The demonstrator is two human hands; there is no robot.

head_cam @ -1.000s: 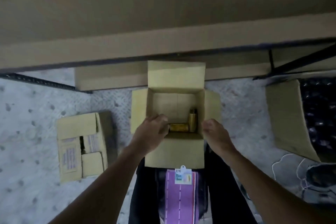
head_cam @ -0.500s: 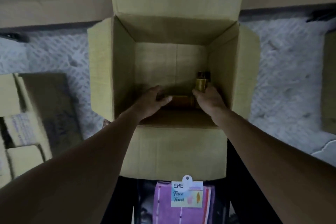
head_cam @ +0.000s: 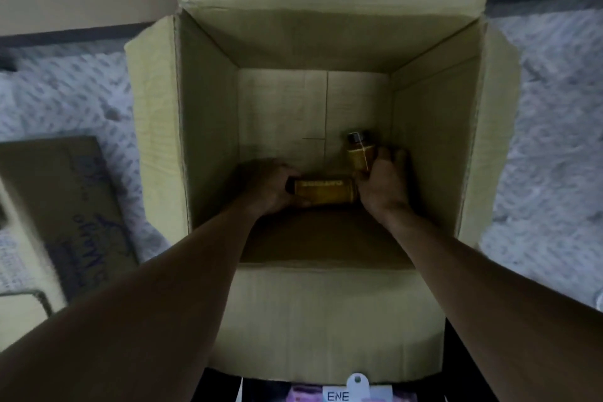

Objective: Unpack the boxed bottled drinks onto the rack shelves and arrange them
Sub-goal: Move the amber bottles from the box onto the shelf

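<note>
Hands deep in the open cardboard box [head_cam: 208,114], one amber bottle in each.

Both arms reach down to the box bottom, close to its near wall. The left hand [head_cam: 266,184] curls round the left end of the lying bottle [head_cam: 323,191], which rests on its side along the bottom with its printed label facing up. The right hand [head_cam: 383,184] wraps its fingers round the body of the upright bottle [head_cam: 359,153], whose dark cap shows above the hand; this bottle stands near the right wall, just beside the lying one's right end. The box flaps are folded outward. On the patterned floor [head_cam: 548,127] to the left lies a flattened carton [head_cam: 75,206] with blue lettering. A white tag [head_cam: 355,388] reading "ENE" shows at the lower edge.
</note>
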